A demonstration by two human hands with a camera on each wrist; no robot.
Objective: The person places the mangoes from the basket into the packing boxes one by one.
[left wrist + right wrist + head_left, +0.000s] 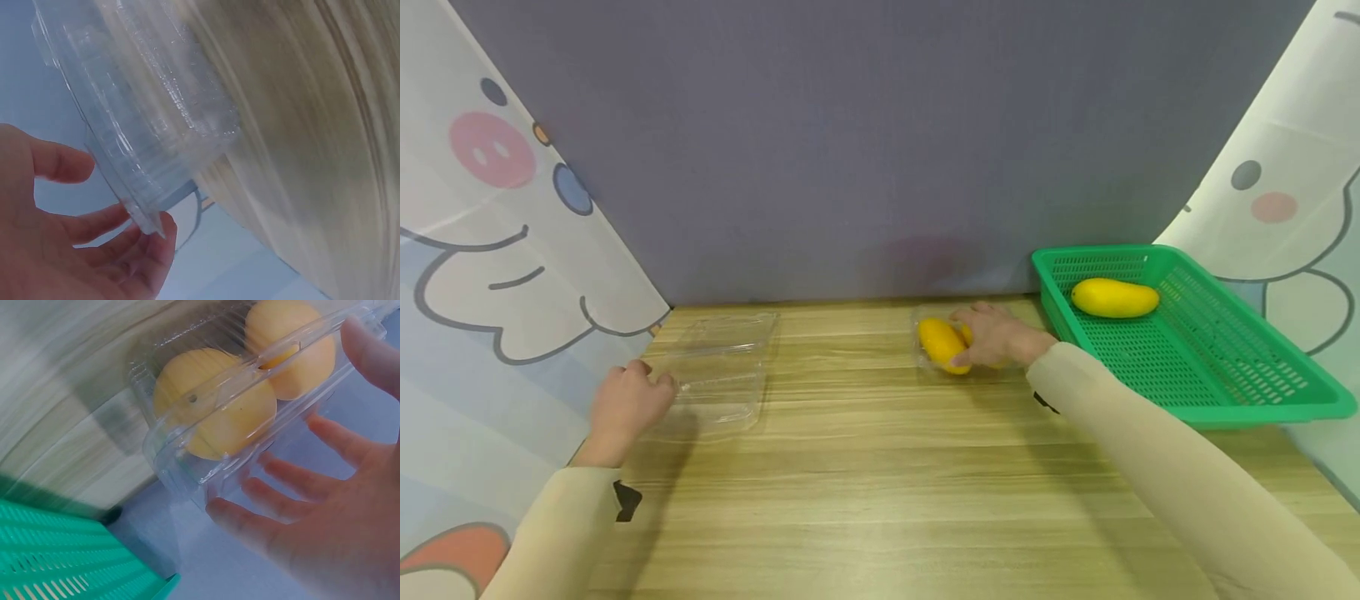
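Observation:
My left hand is at the left side of a clear plastic clamshell box with its lid raised. In the left wrist view, curled fingers hold the box's thin corner edge. My right hand reaches over a second clear plastic box that contains two yellow mangoes. Seen from the right wrist, its fingers are spread and nearly straight along the plastic rim, the thumb apart from them. In the head view this hand partly hides one mango.
A green slotted basket stands at the right, with one yellow mango at its back. The wooden table ends at a grey panel behind. Printed cartoon curtains flank both sides.

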